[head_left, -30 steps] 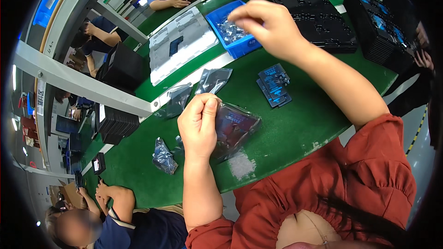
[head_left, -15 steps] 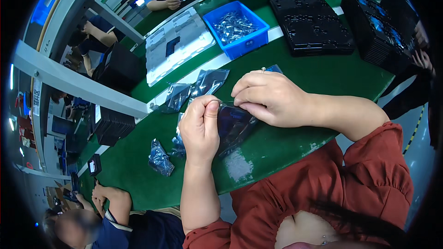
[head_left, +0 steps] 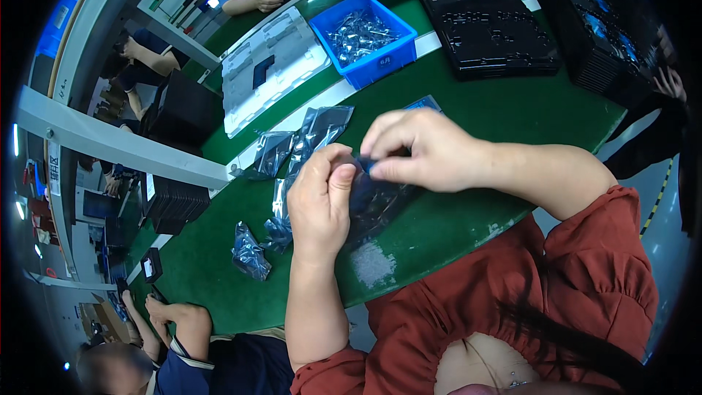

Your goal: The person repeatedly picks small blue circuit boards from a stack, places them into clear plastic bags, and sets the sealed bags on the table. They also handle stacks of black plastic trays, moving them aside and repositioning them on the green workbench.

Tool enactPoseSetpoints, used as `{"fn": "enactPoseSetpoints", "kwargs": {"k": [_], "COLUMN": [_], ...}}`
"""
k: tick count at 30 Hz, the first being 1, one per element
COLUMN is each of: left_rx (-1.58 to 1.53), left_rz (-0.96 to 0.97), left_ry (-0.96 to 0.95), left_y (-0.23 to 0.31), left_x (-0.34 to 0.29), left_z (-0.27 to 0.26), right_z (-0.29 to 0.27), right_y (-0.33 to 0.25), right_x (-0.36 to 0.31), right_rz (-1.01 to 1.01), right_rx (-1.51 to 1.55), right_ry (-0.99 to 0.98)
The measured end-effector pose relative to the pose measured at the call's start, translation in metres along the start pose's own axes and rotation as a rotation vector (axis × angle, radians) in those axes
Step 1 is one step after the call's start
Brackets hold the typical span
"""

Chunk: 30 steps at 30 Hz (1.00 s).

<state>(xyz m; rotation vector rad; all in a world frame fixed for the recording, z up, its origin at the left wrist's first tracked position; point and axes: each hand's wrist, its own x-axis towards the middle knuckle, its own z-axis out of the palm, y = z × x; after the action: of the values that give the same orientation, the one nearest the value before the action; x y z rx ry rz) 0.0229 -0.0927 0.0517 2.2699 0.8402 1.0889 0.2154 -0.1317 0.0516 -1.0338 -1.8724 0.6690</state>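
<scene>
A dark, see-through anti-static bag (head_left: 376, 208) hangs between my hands above the green table. My left hand (head_left: 318, 197) is closed on its left upper edge, thumb on top. My right hand (head_left: 431, 150) pinches at the bag's upper edge, its fingers slightly blurred; a small dark blue bit shows between finger and thumb. What lies inside the bag cannot be made out. Several shiny anti-static bags (head_left: 322, 128) lie just beyond my left hand, and a crumpled one (head_left: 250, 252) is to its left. Behind my right hand an item with a blue patch (head_left: 424, 104) shows in part.
A blue bin (head_left: 384, 67) of small shiny packets stands at the back, beside a light grey moulded tray (head_left: 238, 99). Black trays (head_left: 490, 33) are stacked at the back right. A metal frame (head_left: 124, 135) crosses the left side. Co-workers sit opposite and at lower left.
My right hand's finger and thumb have parted a little around the bag's edge, showing the dark blue bit. My left hand keeps its hold. The whole view has shifted slightly.
</scene>
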Motion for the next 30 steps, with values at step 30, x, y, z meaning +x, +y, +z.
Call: {"fn": "enactPoseSetpoints", "kwargs": {"k": [30], "left_rx": [0.212], "left_rz": [-0.385], "left_ry": [0.384], "left_y": [-0.069], "left_x": [0.003], "left_z": [-0.076], "right_z": [0.051], "right_y": [0.045], "right_x": [0.079], "right_rz": [0.062], "right_rx": [-0.729], "right_ry": [-0.306]}}
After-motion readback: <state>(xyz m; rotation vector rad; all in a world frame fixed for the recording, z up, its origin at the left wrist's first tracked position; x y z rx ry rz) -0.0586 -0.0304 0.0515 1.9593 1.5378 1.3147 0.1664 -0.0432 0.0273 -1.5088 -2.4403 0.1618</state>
